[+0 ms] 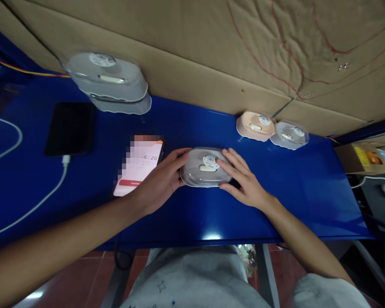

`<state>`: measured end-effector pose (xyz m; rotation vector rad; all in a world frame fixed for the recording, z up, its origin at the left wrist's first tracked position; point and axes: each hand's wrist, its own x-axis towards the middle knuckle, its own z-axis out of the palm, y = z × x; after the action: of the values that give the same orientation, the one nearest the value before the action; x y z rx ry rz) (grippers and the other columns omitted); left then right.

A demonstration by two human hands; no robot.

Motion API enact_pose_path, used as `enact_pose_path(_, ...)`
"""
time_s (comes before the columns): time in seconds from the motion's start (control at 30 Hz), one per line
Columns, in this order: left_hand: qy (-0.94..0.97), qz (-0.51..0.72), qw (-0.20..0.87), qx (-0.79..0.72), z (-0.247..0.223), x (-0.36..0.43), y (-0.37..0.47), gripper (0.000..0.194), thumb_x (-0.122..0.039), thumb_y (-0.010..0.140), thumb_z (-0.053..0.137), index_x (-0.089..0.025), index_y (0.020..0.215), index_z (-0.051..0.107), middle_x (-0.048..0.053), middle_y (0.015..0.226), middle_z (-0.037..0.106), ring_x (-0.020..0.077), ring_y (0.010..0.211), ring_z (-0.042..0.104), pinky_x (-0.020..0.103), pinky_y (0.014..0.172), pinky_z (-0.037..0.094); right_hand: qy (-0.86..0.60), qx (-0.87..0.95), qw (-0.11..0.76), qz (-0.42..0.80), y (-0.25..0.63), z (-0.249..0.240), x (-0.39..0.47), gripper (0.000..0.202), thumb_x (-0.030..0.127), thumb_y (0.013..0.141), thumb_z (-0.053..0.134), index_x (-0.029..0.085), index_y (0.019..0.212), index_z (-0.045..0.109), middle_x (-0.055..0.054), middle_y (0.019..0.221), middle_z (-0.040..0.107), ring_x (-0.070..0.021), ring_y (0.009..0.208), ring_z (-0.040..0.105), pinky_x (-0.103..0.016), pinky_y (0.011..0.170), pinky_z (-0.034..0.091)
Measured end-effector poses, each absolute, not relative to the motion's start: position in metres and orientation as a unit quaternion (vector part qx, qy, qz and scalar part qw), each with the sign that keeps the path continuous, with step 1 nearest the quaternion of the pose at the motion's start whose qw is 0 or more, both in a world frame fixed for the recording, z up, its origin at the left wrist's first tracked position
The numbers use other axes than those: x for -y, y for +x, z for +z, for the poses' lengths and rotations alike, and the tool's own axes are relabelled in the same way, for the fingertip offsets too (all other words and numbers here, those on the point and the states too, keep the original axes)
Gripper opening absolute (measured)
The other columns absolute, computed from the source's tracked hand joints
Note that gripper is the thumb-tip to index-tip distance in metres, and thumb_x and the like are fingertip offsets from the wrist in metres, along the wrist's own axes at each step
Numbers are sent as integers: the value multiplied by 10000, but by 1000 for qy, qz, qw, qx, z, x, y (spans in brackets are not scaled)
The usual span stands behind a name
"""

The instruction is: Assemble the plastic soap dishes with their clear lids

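A small grey oval plastic box with a clear lid (195, 173) is between my two hands over the blue table. A round white label and a pale oblong piece show on its top. My left hand (167, 177) grips the box's left end, thumb along the lid's edge and the other fingers partly hidden. At the opposite end my right hand (245, 182) holds it too, fingers across the lid's corner and label, thumb at the near edge. Whether the box rests on the table or is slightly raised, I cannot tell.
Left of my hands lies a lit phone (139, 169), with a black device (71, 128) on a white cable beyond. Stacked grey boxes (115, 85) stand by the cardboard wall (186, 72). A peach box (256, 126) and another grey box (290, 134) sit back right.
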<state>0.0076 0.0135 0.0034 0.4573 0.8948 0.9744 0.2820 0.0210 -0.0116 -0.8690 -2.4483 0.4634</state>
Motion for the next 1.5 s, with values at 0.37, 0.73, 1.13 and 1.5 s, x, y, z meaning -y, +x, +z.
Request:
enact_pose_path(0.37, 190, 444, 764, -428, 6, -13, 8, 171, -270, 1046, 662, -224, 1191, 739, 56, 1188, 738, 171, 925, 713, 252, 735, 633, -314, 910, 212, 168, 287, -12, -24, 856, 376, 1045, 678, 408, 1725, 159, -14, 1830, 130, -339, 1676, 214, -633, 1333, 322)
enact_pose_path(0.73, 306, 413, 739, -436, -1, -12, 8, 433, -512, 1025, 678, -347, 1425, 668, 38, 1422, 691, 262, 1283, 631, 308, 943, 590, -316, 926, 188, 89, 285, -8, -20, 914, 348, 1037, 688, 380, 1736, 100, -46, 1831, 124, -355, 1653, 283, -610, 1314, 385)
enact_pose_path(1.13, 475, 396, 567, -545, 3, -6, 3, 552, -538, 1064, 568, -357, 1585, 538, 19, 1710, 477, 319, 1613, 368, 508, 1334, 277, -335, 921, 187, 68, 276, -15, -32, 805, 392, 1086, 584, 333, 1744, 124, -100, 1822, 168, -362, 1661, 255, -620, 1305, 373)
enact_pose_path(1.5, 499, 363, 564, -549, 12, -5, 5, 551, -571, 1046, 557, -334, 1542, 515, 106, 1672, 499, 322, 1622, 365, 553, 1337, 247, -464, 872, 146, -43, 272, -4, -124, 687, 534, 1084, 530, 282, 1693, 336, -142, 1788, 278, -390, 1651, 263, -709, 1316, 177)
